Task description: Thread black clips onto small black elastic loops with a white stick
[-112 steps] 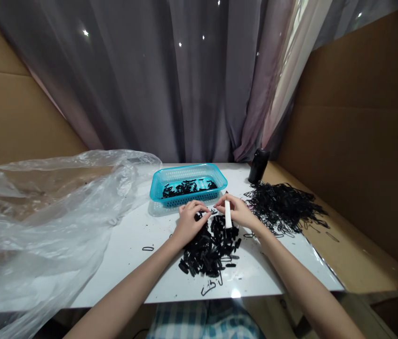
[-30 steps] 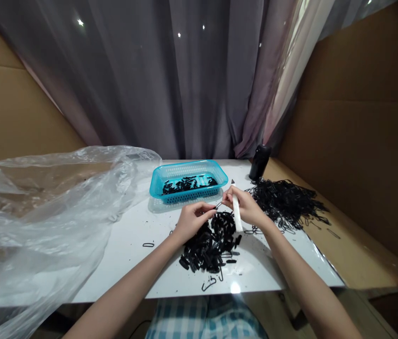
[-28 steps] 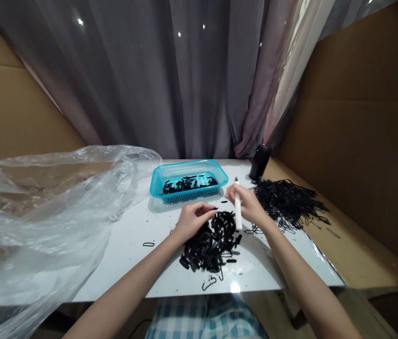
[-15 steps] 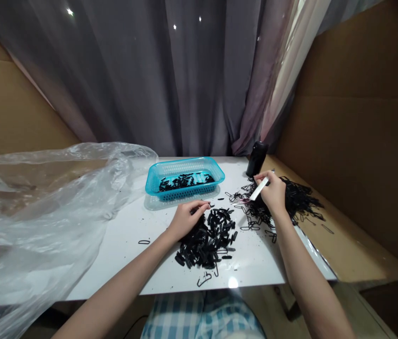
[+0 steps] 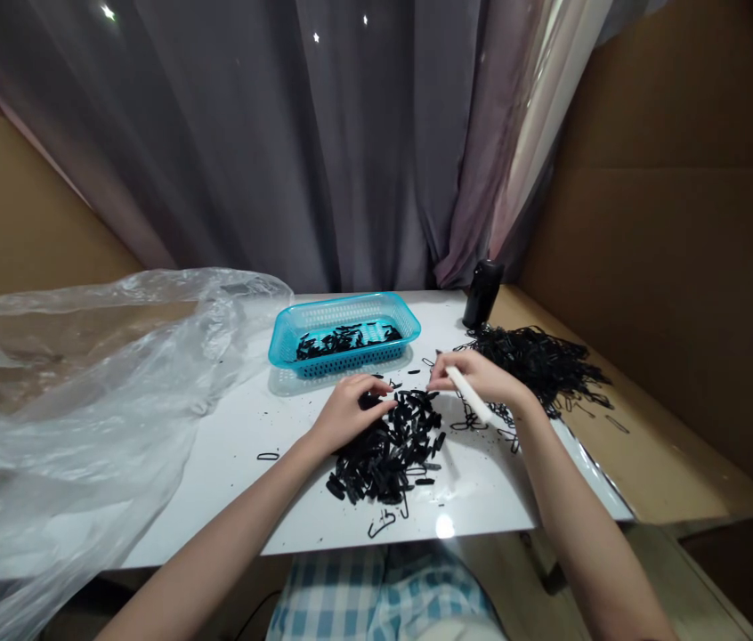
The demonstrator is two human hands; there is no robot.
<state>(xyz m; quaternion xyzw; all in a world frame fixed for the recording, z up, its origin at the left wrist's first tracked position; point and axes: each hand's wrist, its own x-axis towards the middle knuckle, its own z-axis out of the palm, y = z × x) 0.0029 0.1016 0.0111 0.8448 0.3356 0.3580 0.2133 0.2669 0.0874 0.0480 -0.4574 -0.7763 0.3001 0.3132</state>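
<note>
My left hand [image 5: 347, 415] rests with curled fingers on the far edge of a pile of small black plastic pieces [image 5: 386, 450] on the white table [image 5: 243, 463]. What its fingertips pinch is too small to make out. My right hand [image 5: 483, 378] is closed on a white knife-like tool [image 5: 468, 394], its tip pointing toward the left hand. Both hands are close together above the pile. A turquoise basket [image 5: 343, 331] beyond them holds several black pieces.
A tangled heap of thin black trimmings [image 5: 537, 361] lies at the right, by a black cylinder [image 5: 481, 294]. A big clear plastic bag [image 5: 83, 392] covers the left side. Cardboard walls [image 5: 670, 249] and a grey curtain [image 5: 323, 142] surround the table. Loose black bits dot the front edge.
My right hand swung out to the heap of trimmings at the right, then came back beside my left hand over the pile. My left hand stayed on the pile.
</note>
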